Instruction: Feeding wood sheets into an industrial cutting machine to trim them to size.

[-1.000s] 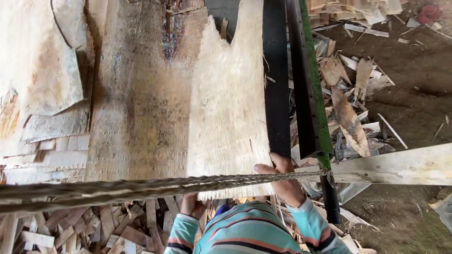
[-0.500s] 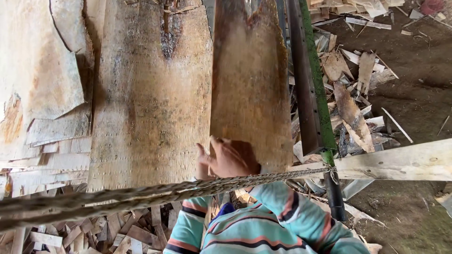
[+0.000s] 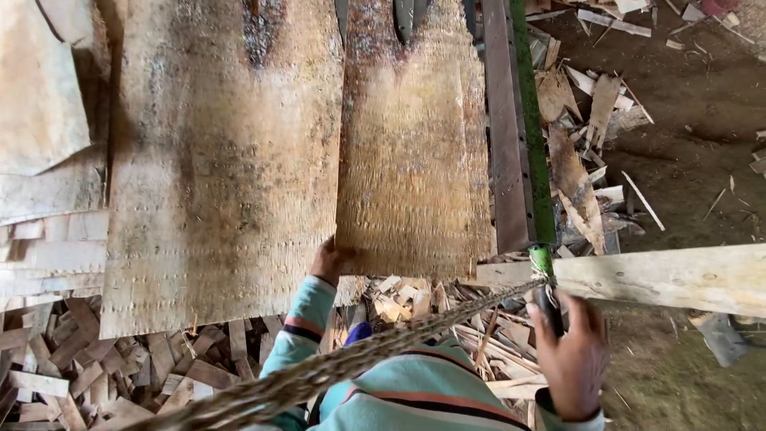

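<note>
The narrow veneer sheet (image 3: 411, 160) lies flat in the upper middle of the view, its long edges running away from the person and its near edge above a heap of wood scraps (image 3: 415, 307). The left hand (image 3: 329, 262) is closed on the sheet's near left corner, thumb on top. Touching the sheet's left edge lies a wider veneer sheet (image 3: 223, 168), darker along its far end. Just right of the narrow sheet runs a dark steel bar (image 3: 504, 136) with a green lever (image 3: 531, 128) alongside it. The right hand (image 3: 573, 359) is wrapped around the lever's dark lower handle; the fingers appear closed on it, though the handle is mostly hidden. A twisted rope (image 3: 343, 363) crosses the foreground diagonally toward a pale wooden beam (image 3: 670, 278) at right. Offcut strips (image 3: 80, 375) cover the ground at lower left, and 1 stack of pale sheets (image 3: 44, 144) lies at the left edge.
</note>
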